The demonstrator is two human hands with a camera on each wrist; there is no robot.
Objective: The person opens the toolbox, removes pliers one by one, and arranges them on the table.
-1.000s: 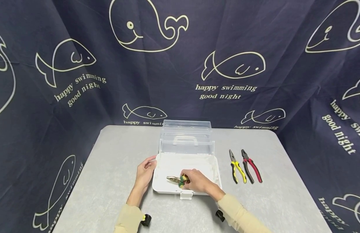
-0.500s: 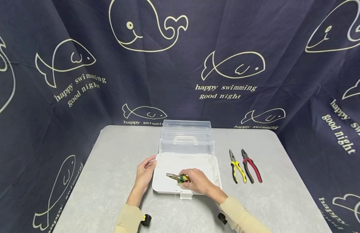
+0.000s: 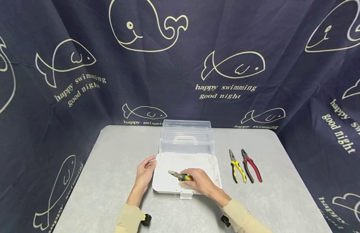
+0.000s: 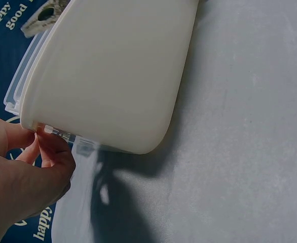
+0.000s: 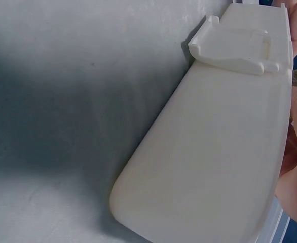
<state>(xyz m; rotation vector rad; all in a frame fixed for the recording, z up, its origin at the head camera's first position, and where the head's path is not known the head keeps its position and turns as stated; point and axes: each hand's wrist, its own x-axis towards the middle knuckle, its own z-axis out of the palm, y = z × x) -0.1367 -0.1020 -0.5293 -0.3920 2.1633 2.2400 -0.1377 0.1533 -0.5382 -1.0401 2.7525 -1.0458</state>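
Note:
In the head view my right hand (image 3: 199, 182) grips pliers (image 3: 174, 174) by their green and yellow handles, over the inside of a white toolbox (image 3: 164, 165). The metal nose points left and away from me. How far the pliers sit below the rim I cannot tell. My left hand (image 3: 145, 173) is at the box's left side; in the left wrist view its thumb and finger pinch the rim near the back corner of the box wall (image 4: 113, 71). The right wrist view has the right hand (image 5: 295, 192) partly hidden behind the box's front wall (image 5: 214, 136).
Clear lid and trays (image 3: 187, 137) stand folded up behind the box. A white latch (image 3: 186, 194) hangs at the front. To the right lie yellow-black long-nose pliers (image 3: 237, 168) and red-black pliers (image 3: 251, 166) on the grey table (image 3: 115, 145). A dark printed curtain (image 3: 180, 87) surrounds it.
The pliers' nose has swung away from me, and the pliers have shifted slightly right. The right wrist has moved a little right and towards me. My left hand and the box stay put.

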